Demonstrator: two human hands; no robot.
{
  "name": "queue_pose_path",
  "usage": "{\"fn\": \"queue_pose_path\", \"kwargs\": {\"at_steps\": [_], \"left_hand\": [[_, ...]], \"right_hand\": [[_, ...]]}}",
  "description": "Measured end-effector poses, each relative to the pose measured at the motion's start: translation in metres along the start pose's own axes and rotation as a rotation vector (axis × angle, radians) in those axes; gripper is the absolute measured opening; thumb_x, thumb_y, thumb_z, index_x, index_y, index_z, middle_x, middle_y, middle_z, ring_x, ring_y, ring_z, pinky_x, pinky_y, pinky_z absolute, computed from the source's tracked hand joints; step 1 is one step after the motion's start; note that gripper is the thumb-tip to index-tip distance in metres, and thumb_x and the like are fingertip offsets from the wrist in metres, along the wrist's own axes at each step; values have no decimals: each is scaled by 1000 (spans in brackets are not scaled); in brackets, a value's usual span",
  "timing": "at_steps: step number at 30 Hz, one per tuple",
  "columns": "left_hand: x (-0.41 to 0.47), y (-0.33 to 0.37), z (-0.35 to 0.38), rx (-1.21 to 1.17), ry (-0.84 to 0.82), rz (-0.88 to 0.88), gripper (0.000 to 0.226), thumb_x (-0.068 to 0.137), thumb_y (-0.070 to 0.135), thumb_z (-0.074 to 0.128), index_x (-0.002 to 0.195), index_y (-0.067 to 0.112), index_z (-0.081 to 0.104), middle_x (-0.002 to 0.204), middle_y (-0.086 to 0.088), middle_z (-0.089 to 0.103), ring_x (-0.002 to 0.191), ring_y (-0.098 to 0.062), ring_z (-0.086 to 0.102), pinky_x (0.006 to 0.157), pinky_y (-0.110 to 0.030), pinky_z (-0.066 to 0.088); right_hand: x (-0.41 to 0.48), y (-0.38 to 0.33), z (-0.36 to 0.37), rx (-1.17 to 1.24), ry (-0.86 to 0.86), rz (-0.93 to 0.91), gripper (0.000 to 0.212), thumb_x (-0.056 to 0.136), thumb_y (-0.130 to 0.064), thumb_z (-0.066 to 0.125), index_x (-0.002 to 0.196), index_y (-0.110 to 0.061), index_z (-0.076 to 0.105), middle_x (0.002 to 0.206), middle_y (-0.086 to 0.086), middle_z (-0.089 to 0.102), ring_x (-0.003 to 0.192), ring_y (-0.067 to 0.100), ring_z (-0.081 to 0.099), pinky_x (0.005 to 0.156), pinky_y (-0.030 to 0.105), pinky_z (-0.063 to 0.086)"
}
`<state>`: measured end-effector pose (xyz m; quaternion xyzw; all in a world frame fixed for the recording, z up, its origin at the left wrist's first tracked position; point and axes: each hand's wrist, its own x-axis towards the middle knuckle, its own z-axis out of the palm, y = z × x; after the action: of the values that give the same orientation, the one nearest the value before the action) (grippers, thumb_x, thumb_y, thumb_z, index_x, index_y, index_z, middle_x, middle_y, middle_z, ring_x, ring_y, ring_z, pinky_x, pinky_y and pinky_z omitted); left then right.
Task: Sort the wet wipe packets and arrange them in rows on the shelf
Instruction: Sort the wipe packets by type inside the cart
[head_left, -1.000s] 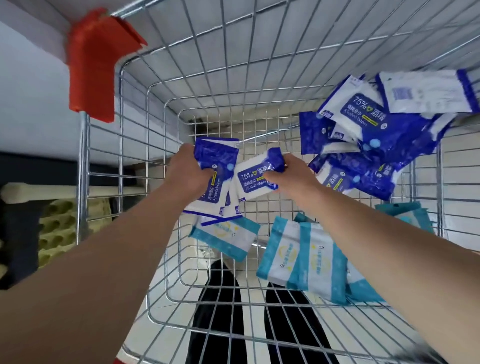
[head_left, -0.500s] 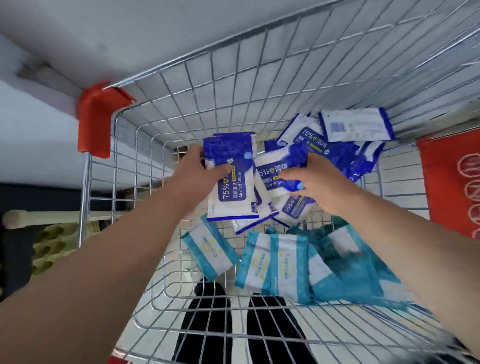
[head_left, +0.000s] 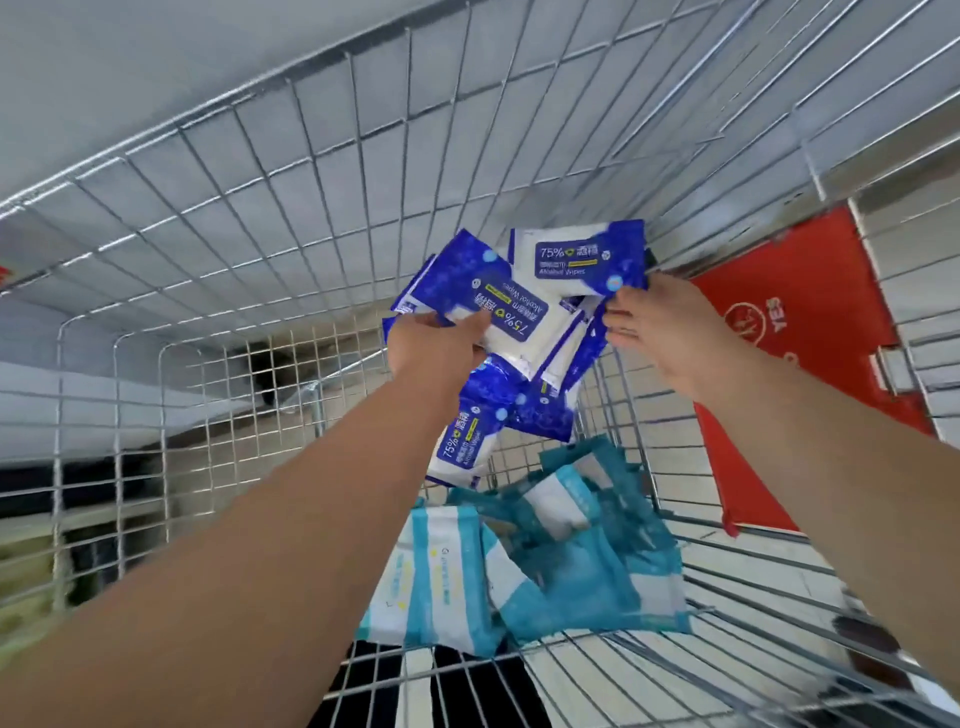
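1. Fingers of the left hand (head_left: 436, 343) are curling under a fanned bundle of blue packets (head_left: 511, 312), with the thumb pressing on the white face of the topmost one, so the hand is clamping the whole bundle.
2. The bundle is hovering above the floor of the wire cart (head_left: 260, 218), near its middle, and more blue packs are hanging below the hand; whether the lowest packet (head_left: 465, 441), printed "75%", is in the grip I cannot tell.
3. The right hand (head_left: 670, 332) is pinching the lower right corner of a single packet (head_left: 576, 254), blue and white with "75%" and "Alcohol Wipes" on it, while its other fingers are bending loosely underneath.
4. That single packet is sitting face-up at the far edge of the bundle, overlapping its upper packets.
5. Teal packets (head_left: 571, 561) are lying in a loose, overlapping heap on the cart floor, nearer the person than the bundle and partly blurring.
6. Both bare forearms are reaching into the cart from the near side.
7. A red sign (head_left: 800, 353) is showing through the mesh on the right, outside the cart, and black and white stripes (head_left: 467, 691) are showing through the floor mesh at the near edge.
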<state>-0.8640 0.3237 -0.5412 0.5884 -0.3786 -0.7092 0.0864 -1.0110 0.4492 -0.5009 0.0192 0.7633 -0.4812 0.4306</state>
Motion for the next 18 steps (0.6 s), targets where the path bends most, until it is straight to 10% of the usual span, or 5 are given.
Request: {"fn": "queue_pose_path", "kwargs": {"at_steps": [3,8,13,18], "left_hand": [[3,4,15,-42,86,35,46,67,15,86,96,3,53,95,-13,71,72,-24,73,73,-38,60],[-4,4,31,0,33,47,47,68,22,86,102,0,62,96,-14,72,72,-23,73,57,-28,57],[-15,18,13,288,42,133,31,84,40,69,84,10,61,82,-9,72,63,-21,71,55,-34,59],[-11,25,0,474,57,237,24,92,30,60,76,13,62,76,-8,73,64,-23,72,65,-44,61]], "right_hand": [[2,5,-2,-148,-8,-16,21,93,-20,56,114,-16,56,97,1,66,80,15,65,75,35,55],[-6,7,-2,-39,-115,66,35,83,-6,71,102,-28,51,90,-2,71,77,22,71,67,41,60],[-5,2,7,253,265,-104,39,69,0,81,83,-15,48,87,6,65,75,21,70,66,35,60],[13,0,15,-27,379,-280,28,67,-15,82,74,-21,56,83,8,64,83,31,67,77,46,57]]}}
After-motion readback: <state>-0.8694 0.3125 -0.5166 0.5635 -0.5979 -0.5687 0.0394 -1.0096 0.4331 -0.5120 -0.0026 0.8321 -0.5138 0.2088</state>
